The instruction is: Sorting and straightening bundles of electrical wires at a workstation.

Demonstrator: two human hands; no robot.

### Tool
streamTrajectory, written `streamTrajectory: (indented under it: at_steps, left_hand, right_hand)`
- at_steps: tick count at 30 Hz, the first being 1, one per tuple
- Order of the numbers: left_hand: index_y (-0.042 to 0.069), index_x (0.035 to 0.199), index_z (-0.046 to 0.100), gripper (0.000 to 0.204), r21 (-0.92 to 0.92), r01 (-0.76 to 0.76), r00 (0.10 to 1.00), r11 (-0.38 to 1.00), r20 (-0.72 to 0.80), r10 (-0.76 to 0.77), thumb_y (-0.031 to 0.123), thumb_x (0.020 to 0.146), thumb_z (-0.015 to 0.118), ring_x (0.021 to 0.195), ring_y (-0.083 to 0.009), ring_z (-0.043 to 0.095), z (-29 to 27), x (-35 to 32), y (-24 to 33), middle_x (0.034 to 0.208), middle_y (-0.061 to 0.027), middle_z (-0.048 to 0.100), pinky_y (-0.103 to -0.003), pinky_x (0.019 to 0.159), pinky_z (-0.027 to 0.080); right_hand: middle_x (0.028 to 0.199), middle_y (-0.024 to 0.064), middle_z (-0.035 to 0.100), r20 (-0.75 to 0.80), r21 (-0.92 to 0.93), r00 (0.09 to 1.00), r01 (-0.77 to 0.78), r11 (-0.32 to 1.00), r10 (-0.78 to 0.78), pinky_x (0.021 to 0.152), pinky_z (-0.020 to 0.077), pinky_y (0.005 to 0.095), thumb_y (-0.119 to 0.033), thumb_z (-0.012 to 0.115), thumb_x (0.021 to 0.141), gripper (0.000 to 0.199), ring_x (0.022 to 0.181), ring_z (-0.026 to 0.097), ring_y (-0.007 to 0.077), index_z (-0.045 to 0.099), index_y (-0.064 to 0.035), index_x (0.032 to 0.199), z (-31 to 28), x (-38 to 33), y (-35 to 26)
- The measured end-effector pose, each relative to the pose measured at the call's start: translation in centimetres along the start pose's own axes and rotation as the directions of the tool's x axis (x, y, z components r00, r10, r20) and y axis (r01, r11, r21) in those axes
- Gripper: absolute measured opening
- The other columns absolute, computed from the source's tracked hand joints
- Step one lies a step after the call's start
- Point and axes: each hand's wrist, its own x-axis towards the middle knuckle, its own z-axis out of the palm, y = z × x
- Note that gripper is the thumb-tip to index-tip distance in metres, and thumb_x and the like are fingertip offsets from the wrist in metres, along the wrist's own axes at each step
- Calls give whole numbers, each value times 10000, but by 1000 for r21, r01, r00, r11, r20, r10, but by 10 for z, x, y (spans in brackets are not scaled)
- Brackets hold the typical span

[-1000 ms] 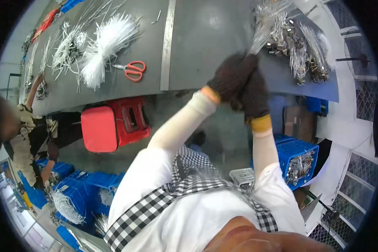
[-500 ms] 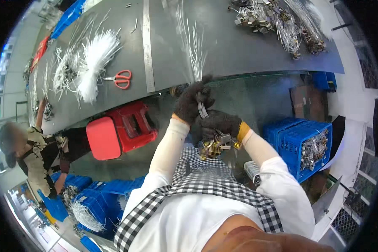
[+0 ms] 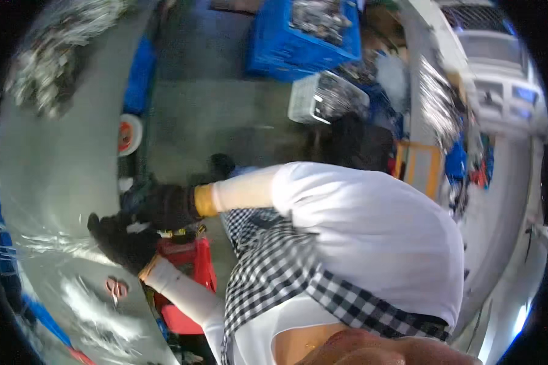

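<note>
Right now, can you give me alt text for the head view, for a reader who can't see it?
Two black-gloved hands, the left hand and the right hand, meet at the edge of a grey worktable, with thin clear strands beside them. A red plastic stool stands under the arms, orange-handled scissors lie on the table, and a blue plastic crate sits on the floor. The picture is blurred and tilted.

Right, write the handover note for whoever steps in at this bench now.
Left hand, black glove: curled at the edge of the grey table; grip contents too blurred to tell.
Right hand, black glove with yellow cuff: just beside the left, curled; something small and brass-coloured shows next to it.
Things: thin pale strands lie on the table by the left hand, red-handled scissors further along, red plastic stool under the hands.
Done and left: the blurred view does not settle either.
</note>
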Motion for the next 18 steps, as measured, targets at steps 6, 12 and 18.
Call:
streamTrajectory:
  at_steps: [6, 12, 18]
  left_hand:
    - [85, 1264, 609, 389, -16, 470, 848, 882, 287, -447, 362, 1001, 537, 1106, -184, 568, -2, 31, -153, 1122, -61, 648, -375, 1109, 392]
    - [48, 1493, 439, 504, -259, 274, 953, 926, 202, -225, 320, 1069, 430, 1301, -280, 529, 62, 31, 79, 1407, -180, 561, -478, 1151, 362]
    - [50, 1285, 600, 319, 725, -688, 676, 34, 623, 394, 187, 1014, 502, 1109, -298, 621, 13, 3, 12, 1196, -160, 646, -406, 1010, 494]
  right_hand:
    - [1427, 198, 531, 29, -178, 999, -39, 983, 45, 1107, 401, 400, -273, 565, 957, 558, 1355, 471, 273, 451, -74, 1466, 76, -77, 63]
    - [1108, 209, 675, 292, 49, 921, -285, 957, 259, 818, 553, 475, -268, 643, 874, 406, 908, 695, 375, 621, -54, 1218, -58, 41, -13]
    - [754, 141, 676, -318, 505, 947, 204, 839, -39, 643, 539, 434, -250, 723, 757, 176, 725, 680, 343, 680, -84, 799, 22, 99, -38]
